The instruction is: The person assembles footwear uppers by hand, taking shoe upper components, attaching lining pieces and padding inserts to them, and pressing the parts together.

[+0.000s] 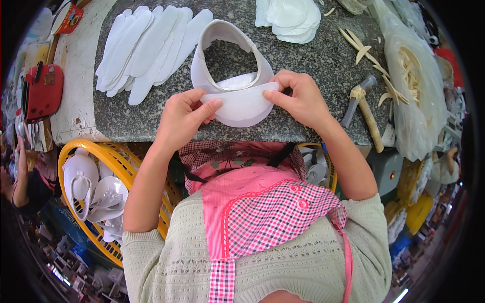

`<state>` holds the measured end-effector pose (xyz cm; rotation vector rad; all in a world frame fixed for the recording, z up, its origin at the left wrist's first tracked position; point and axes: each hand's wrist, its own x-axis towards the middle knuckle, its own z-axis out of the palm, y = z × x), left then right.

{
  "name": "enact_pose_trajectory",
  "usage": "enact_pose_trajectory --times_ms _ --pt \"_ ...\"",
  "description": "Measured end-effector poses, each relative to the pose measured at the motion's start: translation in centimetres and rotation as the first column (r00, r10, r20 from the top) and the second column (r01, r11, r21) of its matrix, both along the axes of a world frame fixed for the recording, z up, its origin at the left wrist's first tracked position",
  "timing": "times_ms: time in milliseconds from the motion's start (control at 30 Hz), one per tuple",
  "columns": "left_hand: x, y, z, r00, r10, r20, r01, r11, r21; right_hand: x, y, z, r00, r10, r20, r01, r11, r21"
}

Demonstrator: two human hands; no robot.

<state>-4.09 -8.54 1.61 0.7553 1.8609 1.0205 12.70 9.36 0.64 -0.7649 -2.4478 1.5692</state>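
Observation:
A white shoe upper (202,70) rests on the speckled stone tabletop in front of me, its wide opening toward the far side. Across its rounded near end lies a thin white half-moon piece (242,103). My left hand (184,116) pinches the left corner of this piece between thumb and fingers. At the right corner, my right hand (301,98) grips it the same way, its thumb on top. Fingertips of both hands are partly hidden behind the piece and the upper. I cannot tell whether the piece is attached to the upper.
Long white strips (151,45) are heaped at the far left, and rounded white pieces (293,20) are stacked farther back. A hammer (368,111) lies at right beside cream scraps (361,50) and a clear plastic bag (414,101). Below left stands a yellow basket (91,146) of white uppers.

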Motion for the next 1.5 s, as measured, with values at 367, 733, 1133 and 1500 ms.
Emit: enact_pose_trajectory --times_ms 367,733,1133,1500 --pt "0.0 -1.2 -0.6 0.818 0.104 0.566 -0.347 0.874 0.341 1.8 -1.4 0.7 0.987 0.03 -0.155 -0.022 0.998 0.056" --pt "1.5 -1.1 -1.3 0.837 -0.47 -0.281 0.547 0.73 0.409 1.5 -2.6 1.1 0.992 0.024 0.124 -0.082 0.869 0.488" --pt "1.4 -1.2 -1.3 0.867 -0.458 -0.197 0.498 0.783 0.372 -1.2 -3.3 1.6 0.929 0.137 0.345 -0.355 0.595 0.721" --pt "0.6 -1.3 -1.5 0.906 -0.42 -0.054 0.402 0.81 0.427 7.8 -1.0 3.2 0.976 0.066 0.209 -0.12 0.96 0.253"
